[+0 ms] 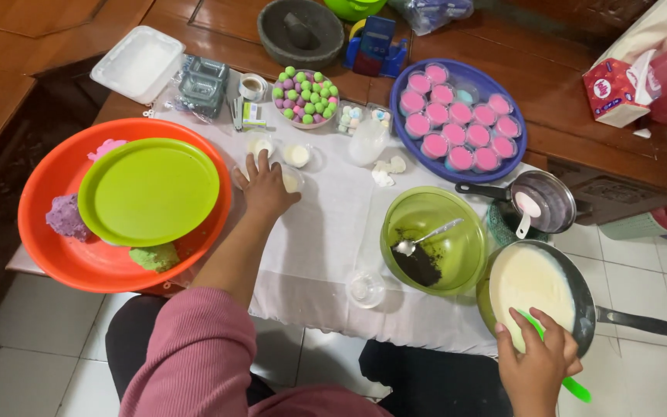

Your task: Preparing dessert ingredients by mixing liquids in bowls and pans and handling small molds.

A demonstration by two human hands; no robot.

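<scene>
My left hand [262, 188] reaches across the white cloth [326, 232] and rests on a small clear plastic cup [292, 182] holding cream filling. Two more small filled cups [297, 154] sit just beyond it. My right hand [538, 363] grips a green utensil handle [573, 384] at the near rim of a dark pan [584, 297] full of pale cream liquid. A green bowl [426, 239] with a dark paste and a metal spoon [424, 238] stands between my hands.
An orange tray [55, 185] with a green plate and lumps of purple, pink and green dough lies at left. A blue tray [407, 127] of pink-filled cups, a bowl of green and purple balls [306, 96], a small pan [546, 202] and a stone mortar [300, 31] stand farther back.
</scene>
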